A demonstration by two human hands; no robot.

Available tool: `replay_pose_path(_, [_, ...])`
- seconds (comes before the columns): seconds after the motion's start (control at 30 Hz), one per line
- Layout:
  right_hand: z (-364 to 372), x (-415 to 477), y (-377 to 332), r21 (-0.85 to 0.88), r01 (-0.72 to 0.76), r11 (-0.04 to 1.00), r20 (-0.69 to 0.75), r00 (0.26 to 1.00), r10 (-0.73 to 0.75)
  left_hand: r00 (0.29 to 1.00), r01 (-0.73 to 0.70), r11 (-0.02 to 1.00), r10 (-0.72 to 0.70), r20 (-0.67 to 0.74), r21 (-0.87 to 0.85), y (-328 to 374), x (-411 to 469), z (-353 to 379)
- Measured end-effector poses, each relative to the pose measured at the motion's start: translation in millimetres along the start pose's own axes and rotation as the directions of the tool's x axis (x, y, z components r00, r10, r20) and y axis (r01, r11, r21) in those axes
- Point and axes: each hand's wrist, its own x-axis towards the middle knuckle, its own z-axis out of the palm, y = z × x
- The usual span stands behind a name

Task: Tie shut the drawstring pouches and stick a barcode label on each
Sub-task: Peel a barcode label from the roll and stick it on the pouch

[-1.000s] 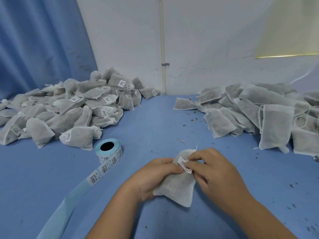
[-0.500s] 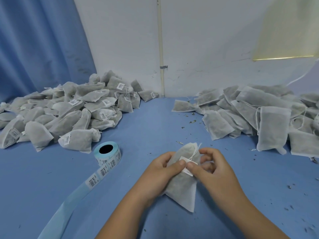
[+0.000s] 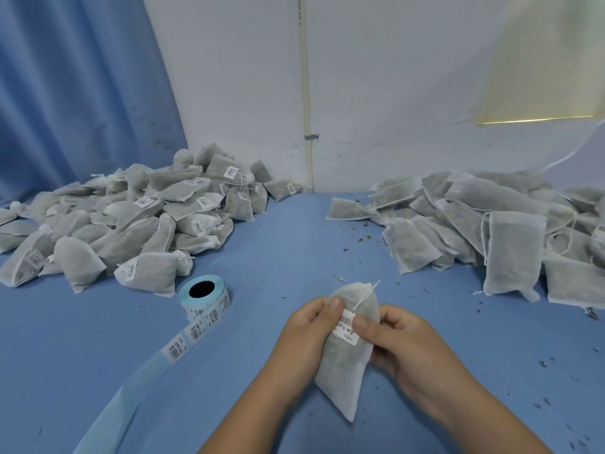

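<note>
Both hands grip one filled drawstring pouch (image 3: 343, 378), held upright just above the near middle of the table. The left hand (image 3: 307, 335) curls round its left side, thumb on the upper fabric. The right hand (image 3: 406, 348) wraps the right side, thumb pressing the edge of a barcode label (image 3: 346, 326) on the pouch front. A blue curtain (image 3: 75, 93) and white wall (image 3: 393, 77) back the blue table (image 3: 294, 244). Labelled pouches (image 3: 131, 221) are heaped far left and unlabelled pouches (image 3: 491, 224) far right. A label roll (image 3: 204, 298) stands between the left heap and the hands.
</note>
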Motion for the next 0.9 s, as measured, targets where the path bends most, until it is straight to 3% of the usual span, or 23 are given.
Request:
replay_pose_path(0.07, [-1,2,0,0.1,-0.053,0.994,0.039,0.998,0.049,1.0,-0.011,0.999,0.01,-0.013,-0.041,-1,-1,2])
replay_pose_path(0.17, [-2,2,1,0.105,-0.066,0.992,0.024,0.998,0.064,0.999,-0.032,0.999,0.032,-0.026,-0.01,-2,-1,3])
replay_pose_path(0.23, [-1,0,1,0.02,-0.021,1.0,-0.021,1.0,0.021,0.999,-0.032,0.999,0.033,-0.019,0.032,0,-2,1])
replay_pose_path(0.37, [5,-4,2,-0.321,0.109,0.941,-0.107,0.983,-0.15,0.998,-0.051,0.992,0.055,-0.028,0.115,1,-6,0])
replay_pose_path(0.47, [12,-4,6,-0.398,0.125,0.909,-0.093,0.98,-0.176,0.989,-0.082,0.988,0.098,-0.115,0.132,2,-7,0])
replay_pose_path(0.6, [15,-5,8,-0.262,0.104,0.96,-0.015,0.994,-0.112,0.979,-0.099,0.977,0.13,-0.156,0.191,7,-10,0])
replay_pose_path(0.73, [17,-5,8,0.011,-0.047,0.999,0.076,0.996,0.046,0.982,-0.091,0.963,0.13,-0.14,0.254,15,-17,-10])
replay_pose_path(0.9, [35,3,5,-0.095,-0.098,0.991,0.105,0.989,0.108,0.996,-0.014,0.957,0.037,-0.075,0.29,37,-24,-41])
